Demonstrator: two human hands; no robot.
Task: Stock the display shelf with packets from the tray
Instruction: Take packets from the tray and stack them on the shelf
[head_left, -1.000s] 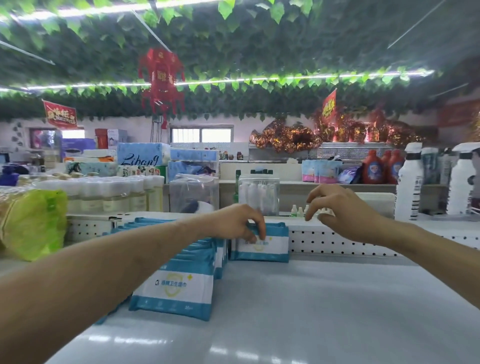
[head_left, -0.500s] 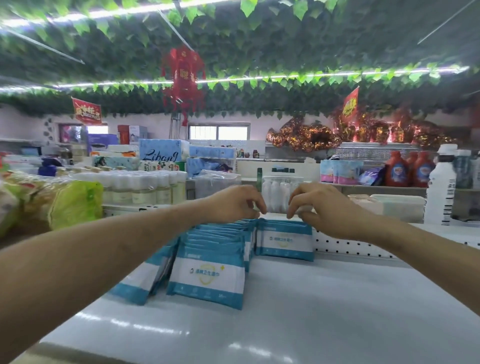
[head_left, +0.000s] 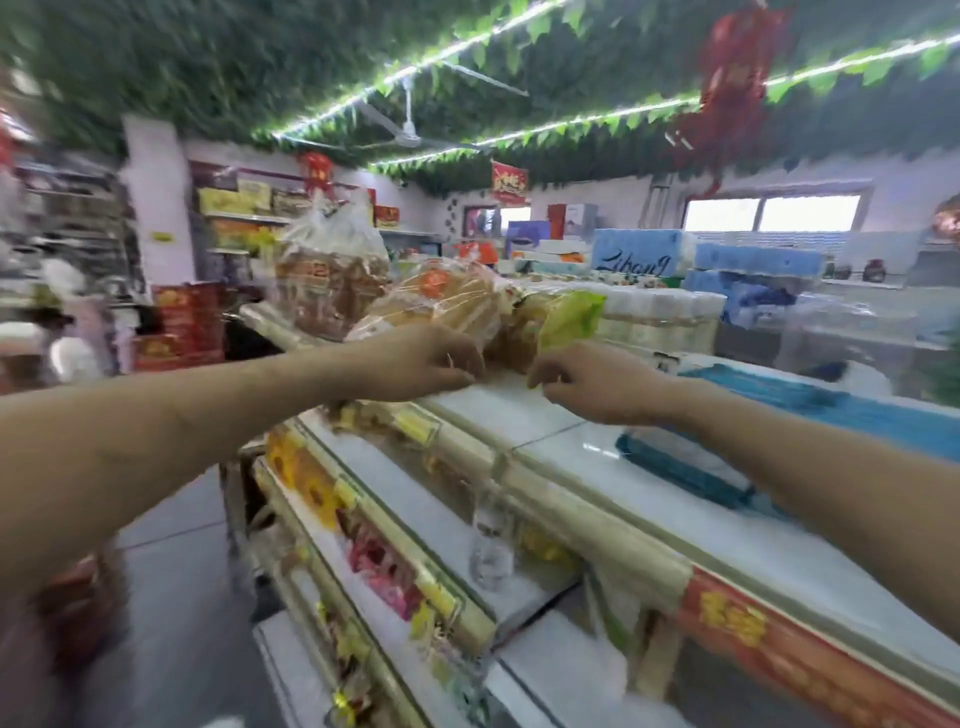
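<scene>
The view is blurred by motion. Both arms reach out over the white top shelf (head_left: 498, 415). My left hand (head_left: 426, 364) hovers with fingers loosely curled beside clear bags of bread (head_left: 441, 306). My right hand (head_left: 587, 384) is just right of it, fingers curled downward, nothing visibly in it. The blue and white packets (head_left: 810, 415) lie in a row on the shelf to the right, behind my right forearm. No tray is in view.
Lower shelves with yellow price strips (head_left: 415, 566) step down toward me, holding coloured packets and a clear bottle (head_left: 491, 545). A red banner (head_left: 789, 644) runs along the shelf edge. Tissue packs (head_left: 654, 312) stand behind. A floor aisle (head_left: 176, 571) opens to the left.
The view has swung left and down. Both hands have left the blue and white packets and now hover further left, near the bread bags.
</scene>
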